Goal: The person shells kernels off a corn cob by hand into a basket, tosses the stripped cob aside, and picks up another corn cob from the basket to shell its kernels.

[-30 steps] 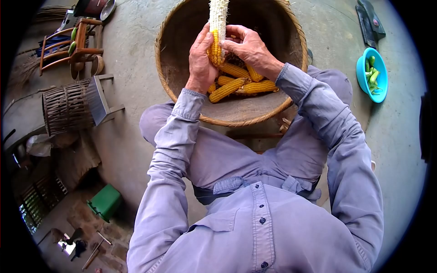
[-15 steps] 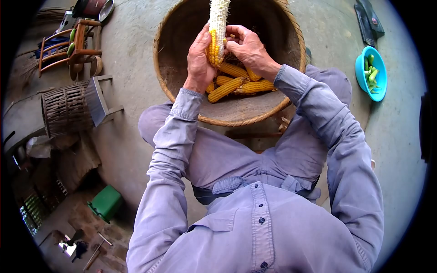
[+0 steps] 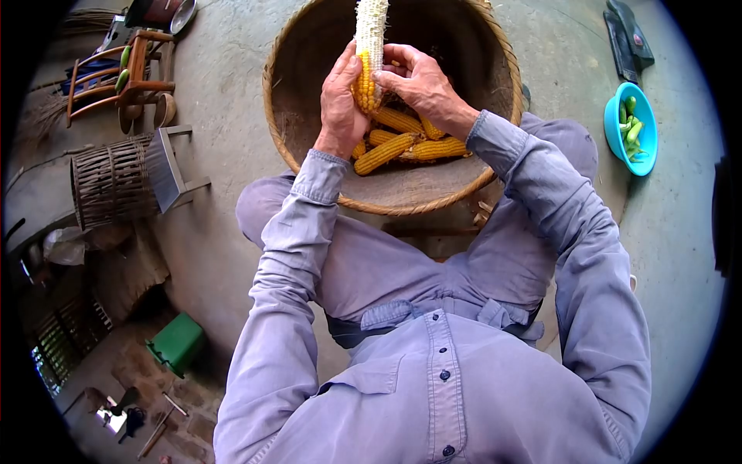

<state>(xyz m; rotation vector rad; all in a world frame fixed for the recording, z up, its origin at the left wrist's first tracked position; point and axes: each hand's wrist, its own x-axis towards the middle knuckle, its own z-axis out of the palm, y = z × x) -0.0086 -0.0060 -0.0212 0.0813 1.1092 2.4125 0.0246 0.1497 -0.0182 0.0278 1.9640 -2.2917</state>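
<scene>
A partly stripped corn cob stands nearly upright over the wide woven basket. Its far end is bare and white, while yellow kernels remain along the near left side. My left hand wraps round the lower part of the cob from the left. From the right, my right hand presses its thumb against the kernels with the fingers curled; a loose kernel shows by the fingers. Below both hands, several yellow ears of corn lie inside the basket. The cob's lower end is partly covered by my left hand.
On the right floor is a blue basin with green vegetables, below a dark object. At left are a wooden chair, a slatted basket and a small bench. A green bin sits lower left.
My right thumb has shifted left onto the cob's kernels. The cob has turned slightly in my left hand, which stays in place.
</scene>
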